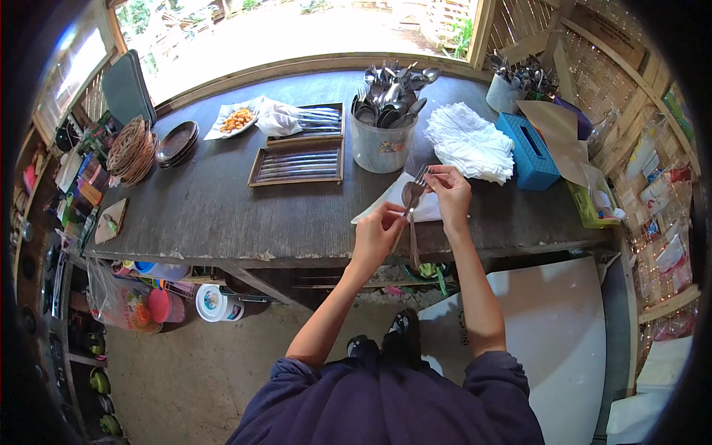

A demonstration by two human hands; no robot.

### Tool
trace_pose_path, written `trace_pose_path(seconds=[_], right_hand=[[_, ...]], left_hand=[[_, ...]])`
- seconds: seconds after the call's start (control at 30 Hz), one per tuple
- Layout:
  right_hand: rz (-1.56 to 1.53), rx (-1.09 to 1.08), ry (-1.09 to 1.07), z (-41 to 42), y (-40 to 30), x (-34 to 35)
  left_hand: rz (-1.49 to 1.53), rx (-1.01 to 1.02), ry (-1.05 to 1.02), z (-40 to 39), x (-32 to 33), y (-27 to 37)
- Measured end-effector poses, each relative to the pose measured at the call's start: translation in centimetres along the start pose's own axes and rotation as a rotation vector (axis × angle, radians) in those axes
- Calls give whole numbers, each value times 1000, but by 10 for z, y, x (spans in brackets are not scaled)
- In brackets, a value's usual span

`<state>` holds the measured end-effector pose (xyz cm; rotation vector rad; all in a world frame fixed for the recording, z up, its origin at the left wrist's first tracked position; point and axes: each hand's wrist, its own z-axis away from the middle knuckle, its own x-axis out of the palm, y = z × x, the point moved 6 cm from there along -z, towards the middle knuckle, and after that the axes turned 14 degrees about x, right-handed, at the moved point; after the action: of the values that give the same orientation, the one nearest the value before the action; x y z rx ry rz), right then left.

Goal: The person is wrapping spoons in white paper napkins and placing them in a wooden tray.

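Observation:
My left hand [381, 229] and my right hand [450, 190] hold a metal spoon [410, 194] and a metal fork [421, 174] together near the table's front edge. The left fingers pinch them below the spoon's bowl, while the right fingers are at the fork's tines. Beneath them a white paper napkin [390, 194] lies on the dark table. Just behind stands a clear plastic bucket [381, 146] packed with spoons and forks. A pile of white napkins [470, 142] lies to its right. Two wooden trays, one in front [295, 181], hold wrapped long items on the left.
A blue tissue box [528, 153] and a second cutlery container [503, 94] stand at the right. Towards the left are a plate of food [236, 121], stacked dark plates [178, 143] and wicker baskets [130, 150]. A white chest lid [534, 328] lies below the table at right.

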<state>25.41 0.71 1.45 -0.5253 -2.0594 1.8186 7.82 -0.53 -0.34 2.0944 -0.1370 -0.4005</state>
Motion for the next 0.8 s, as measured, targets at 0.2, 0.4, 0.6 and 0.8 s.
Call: trace_pose_path(seconds=[0.2, 0.4, 0.6, 0.8], right_hand=[[166, 74, -147, -31, 43, -1], [327, 113, -220, -38, 57, 8], [352, 103, -238, -33, 61, 12], [418, -103, -198, -32, 64, 9]], left_hand=[[-52, -86, -80, 14, 10, -21], [-44, -197, -5, 9, 28, -34], [-267, -148, 32, 3, 36, -29], [-376, -136, 0, 1, 41, -29]])
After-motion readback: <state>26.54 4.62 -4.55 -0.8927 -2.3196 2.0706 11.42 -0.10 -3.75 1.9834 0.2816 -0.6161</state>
